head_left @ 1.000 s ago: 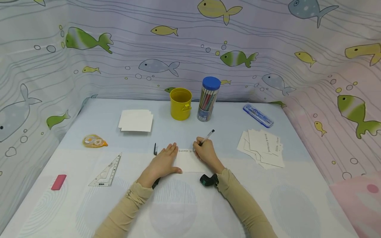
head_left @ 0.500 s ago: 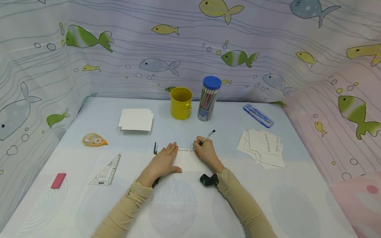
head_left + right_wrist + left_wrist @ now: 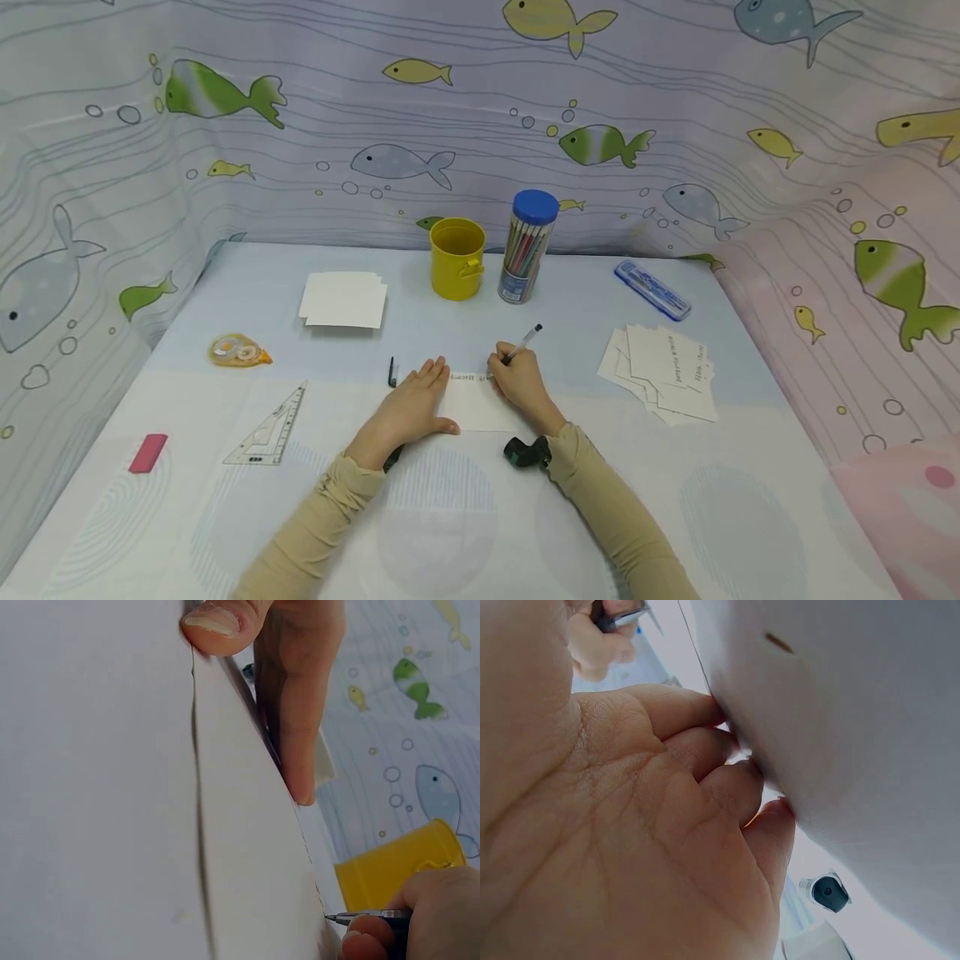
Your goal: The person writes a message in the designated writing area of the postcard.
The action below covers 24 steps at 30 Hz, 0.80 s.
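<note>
Pen (image 3: 529, 338) barely budged, pinched in the right hand (image 3: 522, 383), centre frame; left hand (image 3: 408, 412) rests uncurled on the card (image 3: 480, 408), probably so it won't slide.

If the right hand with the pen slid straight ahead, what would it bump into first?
Probably the yellow bucket: the right hand angles forward and a bit left, towards it. Depth is hard to judge, though.

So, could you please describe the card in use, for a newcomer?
On the table, look between the left hand and right hand. The white card there has lettering along its far edge; unlike the blank-topped pile and the lettered pile, it lies under the pen.
</note>
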Motion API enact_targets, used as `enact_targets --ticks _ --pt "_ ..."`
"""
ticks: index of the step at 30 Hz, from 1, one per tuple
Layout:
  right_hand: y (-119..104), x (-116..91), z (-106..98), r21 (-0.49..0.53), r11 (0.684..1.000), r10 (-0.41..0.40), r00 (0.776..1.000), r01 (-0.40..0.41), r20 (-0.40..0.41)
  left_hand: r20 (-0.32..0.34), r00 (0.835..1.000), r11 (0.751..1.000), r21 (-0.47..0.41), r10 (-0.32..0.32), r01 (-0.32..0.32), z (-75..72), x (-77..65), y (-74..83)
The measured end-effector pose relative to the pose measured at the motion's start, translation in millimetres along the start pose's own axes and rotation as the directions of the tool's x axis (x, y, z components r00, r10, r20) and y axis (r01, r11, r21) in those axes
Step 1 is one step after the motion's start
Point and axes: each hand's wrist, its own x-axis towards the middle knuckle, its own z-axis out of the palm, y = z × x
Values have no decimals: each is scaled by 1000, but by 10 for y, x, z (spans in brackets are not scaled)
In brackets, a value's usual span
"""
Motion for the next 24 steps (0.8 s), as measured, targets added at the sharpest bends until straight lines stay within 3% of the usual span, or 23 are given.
enact_targets --ticks 7,24 --pt "36 3 10 19 1000 -18 999 18 -43 2 1000 1000 -9 -3 3 -3 -9 3" --pt "35 19 12 15 998 -58 998 58 -28 9 1000 1000 -5 3 -3 -23 -8 -5"
